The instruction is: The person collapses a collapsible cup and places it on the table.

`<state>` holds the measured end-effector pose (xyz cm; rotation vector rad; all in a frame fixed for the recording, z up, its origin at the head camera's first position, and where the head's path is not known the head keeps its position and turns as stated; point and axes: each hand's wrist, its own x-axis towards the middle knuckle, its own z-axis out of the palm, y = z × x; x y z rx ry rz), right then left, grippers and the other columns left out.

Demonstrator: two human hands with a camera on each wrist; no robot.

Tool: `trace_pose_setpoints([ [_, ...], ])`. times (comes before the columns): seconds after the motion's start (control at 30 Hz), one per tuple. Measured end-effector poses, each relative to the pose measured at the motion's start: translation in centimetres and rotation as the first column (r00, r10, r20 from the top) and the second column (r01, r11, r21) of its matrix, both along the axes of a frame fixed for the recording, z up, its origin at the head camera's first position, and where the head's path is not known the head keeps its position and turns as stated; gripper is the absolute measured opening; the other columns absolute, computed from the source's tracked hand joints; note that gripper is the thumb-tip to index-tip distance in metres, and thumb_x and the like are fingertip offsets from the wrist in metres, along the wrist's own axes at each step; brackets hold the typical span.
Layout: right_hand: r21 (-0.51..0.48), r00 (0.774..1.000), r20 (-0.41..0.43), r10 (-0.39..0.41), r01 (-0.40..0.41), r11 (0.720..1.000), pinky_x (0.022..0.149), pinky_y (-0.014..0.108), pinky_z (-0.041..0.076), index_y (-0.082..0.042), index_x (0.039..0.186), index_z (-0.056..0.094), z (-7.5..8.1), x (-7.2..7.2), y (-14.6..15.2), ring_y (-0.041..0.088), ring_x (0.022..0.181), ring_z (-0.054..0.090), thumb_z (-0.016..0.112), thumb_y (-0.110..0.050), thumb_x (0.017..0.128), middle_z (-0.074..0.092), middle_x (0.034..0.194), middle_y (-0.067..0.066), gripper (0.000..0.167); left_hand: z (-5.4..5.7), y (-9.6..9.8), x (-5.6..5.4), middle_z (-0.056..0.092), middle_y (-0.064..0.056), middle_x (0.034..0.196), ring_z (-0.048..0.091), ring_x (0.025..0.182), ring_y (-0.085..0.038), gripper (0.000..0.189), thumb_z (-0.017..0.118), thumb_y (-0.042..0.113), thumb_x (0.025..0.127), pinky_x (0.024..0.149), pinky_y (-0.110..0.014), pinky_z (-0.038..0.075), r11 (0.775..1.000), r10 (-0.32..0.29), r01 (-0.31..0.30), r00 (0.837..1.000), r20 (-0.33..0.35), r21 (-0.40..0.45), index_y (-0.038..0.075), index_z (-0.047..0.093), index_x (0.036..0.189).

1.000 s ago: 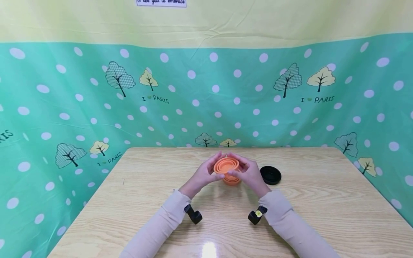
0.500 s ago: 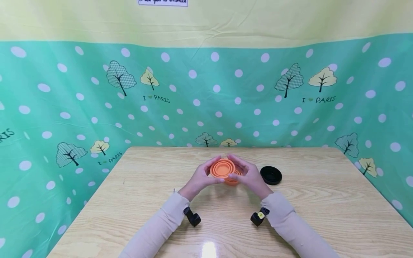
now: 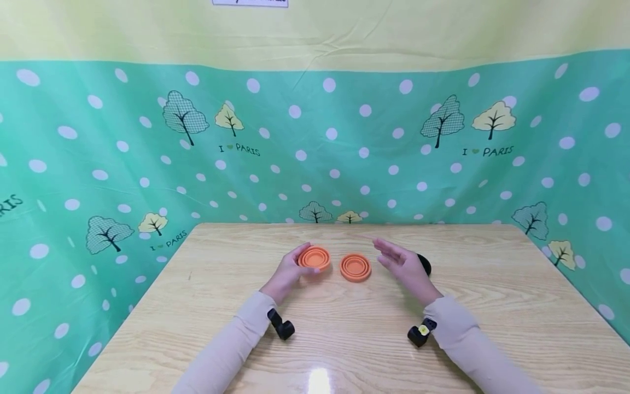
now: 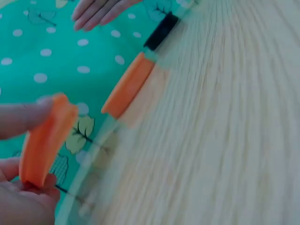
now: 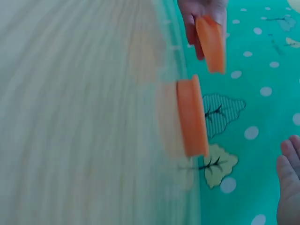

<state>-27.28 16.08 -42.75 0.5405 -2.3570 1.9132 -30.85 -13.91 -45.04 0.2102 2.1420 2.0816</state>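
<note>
My left hand (image 3: 287, 274) grips an orange collapsible cup (image 3: 314, 259), folded flat into concentric rings, by its left side. In the left wrist view the thumb and fingers pinch this cup (image 4: 49, 140) at its edge, held above the table. To its right, a second orange ringed piece (image 3: 355, 267), similar in shape and also flat, rests on the table. My right hand (image 3: 404, 272) is raised to the right of that piece, its fingers extended and holding nothing. In the right wrist view only part of the right hand (image 5: 289, 183) shows.
A round black dish-like piece (image 3: 425, 265) lies to the right, partly hidden behind my right hand. The wooden table (image 3: 344, 339) ends at a green dotted cloth (image 3: 275, 186) along its back edge.
Both hands held the upper orange cup over the lower piece. The right hand has let go and moved right; the left hand has carried the cup left, uncovering the lower piece.
</note>
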Motion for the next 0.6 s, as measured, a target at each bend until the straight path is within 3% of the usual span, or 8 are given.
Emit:
trace_pose_setpoints([
  [0.2, 0.078, 0.997, 0.030, -0.070, 0.068, 0.995, 0.095, 0.007, 0.035, -0.007, 0.140, 0.044, 0.1, 0.4, 2.0, 0.022, 0.129, 0.044, 0.053, -0.037, 0.096, 0.050, 0.139, 0.008, 0.054, -0.3, -0.7, -0.4, 0.044, -0.015, 0.142, 0.040, 0.131, -0.031, 0.087, 0.070, -0.016, 0.066, 0.110, -0.042, 0.029, 0.998, 0.025, -0.023, 0.999, 0.041, -0.053, 0.002, 0.036, 0.144],
  [0.37, 0.092, 0.997, 0.016, -0.072, 0.070, 0.993, 0.094, 0.005, 0.034, -0.007, 0.142, 0.042, 0.4, 0.7, 3.3, 0.024, 0.130, 0.042, 0.050, -0.037, 0.098, 0.048, 0.141, 0.009, 0.054, -0.2, -1.1, -1.1, 0.043, -0.014, 0.143, 0.039, 0.131, -0.030, 0.089, 0.070, -0.016, 0.065, 0.107, -0.041, 0.035, 0.990, -0.024, 0.033, 0.997, 0.067, -0.138, 0.004, 0.036, 0.144],
  [0.53, 0.107, 0.996, -0.005, -0.086, 0.086, 0.991, 0.094, 0.005, 0.034, -0.006, 0.141, 0.043, 0.3, 0.5, 4.4, 0.015, 0.128, 0.045, 0.048, -0.036, 0.099, 0.048, 0.140, 0.012, 0.052, 0.0, -1.8, -1.7, 0.039, -0.014, 0.146, 0.038, 0.132, -0.028, 0.089, 0.073, -0.013, 0.065, 0.099, -0.037, 0.043, 0.945, -0.127, 0.136, 0.991, 0.048, -0.299, 0.004, 0.036, 0.144],
  [0.6, 0.111, 0.996, -0.009, -0.094, 0.094, 0.989, 0.093, 0.005, 0.035, -0.006, 0.141, 0.043, 0.3, 0.5, 4.7, 0.008, 0.125, 0.046, 0.048, -0.036, 0.099, 0.049, 0.139, 0.012, 0.052, 0.1, -2.1, -2.0, 0.039, -0.014, 0.146, 0.037, 0.132, -0.028, 0.088, 0.076, -0.009, 0.066, 0.103, -0.037, 0.039, 0.918, -0.165, 0.163, 0.986, 0.027, -0.362, 0.003, 0.037, 0.143],
])
